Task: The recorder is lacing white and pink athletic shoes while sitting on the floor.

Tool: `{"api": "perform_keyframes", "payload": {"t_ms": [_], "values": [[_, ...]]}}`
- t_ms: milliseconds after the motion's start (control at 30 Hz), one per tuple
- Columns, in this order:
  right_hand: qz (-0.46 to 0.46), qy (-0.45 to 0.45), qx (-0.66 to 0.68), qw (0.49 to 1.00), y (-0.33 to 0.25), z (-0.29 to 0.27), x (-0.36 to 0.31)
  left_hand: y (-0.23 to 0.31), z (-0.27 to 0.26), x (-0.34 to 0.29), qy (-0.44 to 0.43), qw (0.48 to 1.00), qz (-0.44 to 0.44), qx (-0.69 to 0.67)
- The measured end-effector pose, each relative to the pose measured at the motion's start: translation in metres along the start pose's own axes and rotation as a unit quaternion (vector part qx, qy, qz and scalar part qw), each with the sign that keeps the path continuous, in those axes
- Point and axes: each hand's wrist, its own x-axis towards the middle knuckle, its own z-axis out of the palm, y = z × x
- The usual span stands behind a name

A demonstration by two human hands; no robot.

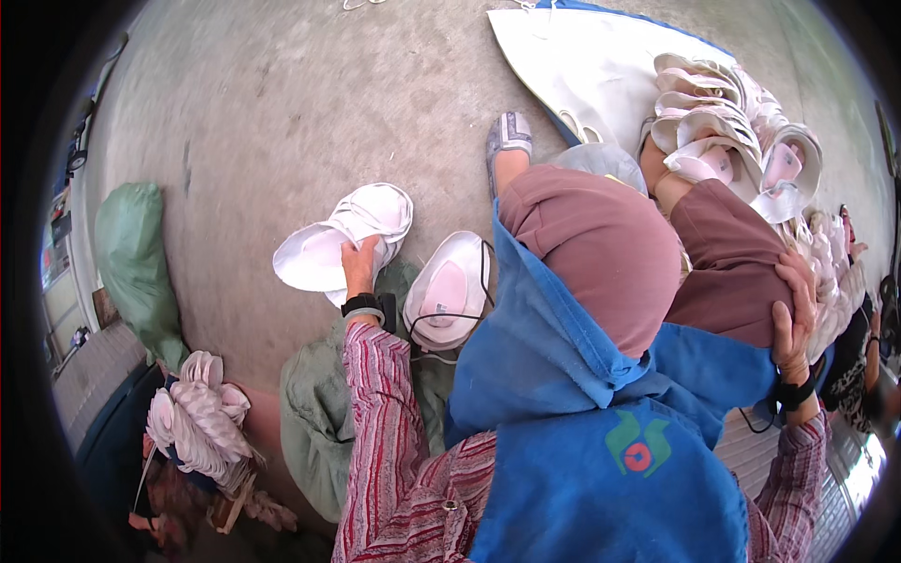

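My left hand (pixel 358 269) is closed on a white shoe upper (pixel 314 255) with a pale pink inside, holding it at the edge. White, layered-looking material (pixel 377 211) lies against its far side; I cannot tell whether that is a second piece. Just right of this hand, another white shoe upper (pixel 449 286) with a pink inside rests by my leg, a thin black cord crossing it. My right hand (pixel 794 314) lies on my right knee, its fingers stretched over the brown trousers (pixel 723 253), holding nothing.
A long row of white shoe uppers (pixel 709 122) stands at the right, beside a white sheet with a blue edge (pixel 572 56). Green sacks (pixel 131 263) are at the left and under my left arm. More uppers (pixel 199 422) hang in a bundle at lower left.
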Motion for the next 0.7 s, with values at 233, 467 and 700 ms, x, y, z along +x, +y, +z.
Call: {"api": "perform_keyframes", "payload": {"t_ms": [233,467,700], "values": [[0.018,0.015,0.017,1.0,0.0,-0.005,-0.005,0.049,0.051,0.005,0.035,0.985,-0.037,0.166],[-0.018,0.034,0.048,0.998,0.002,-0.001,0.0,0.039,0.012,0.004,-0.044,0.986,-0.04,-0.154],[-0.051,0.051,0.066,0.995,-0.004,-0.009,0.002,0.15,-0.054,-0.069,-0.21,0.869,0.078,-0.442]]}}
